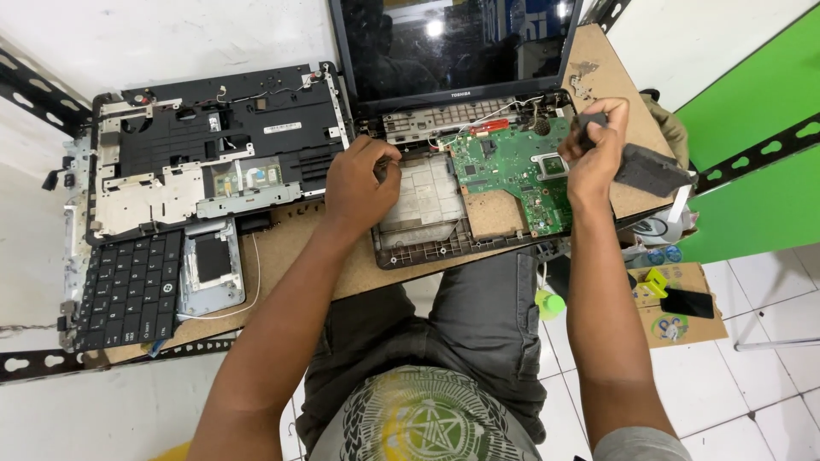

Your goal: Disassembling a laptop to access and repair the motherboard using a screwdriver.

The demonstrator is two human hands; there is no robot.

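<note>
Over green motherboard point(512, 175), right hand point(592, 162) raised, grip closed on dark tool point(589, 126).

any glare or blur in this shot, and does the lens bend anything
Head view: bright ceiling-light reflections glare on the dark laptop screen; the green circuit board and both hands, left hand and right hand, are sharp; wide-angle lens bows the table edge and the side rails.
</note>
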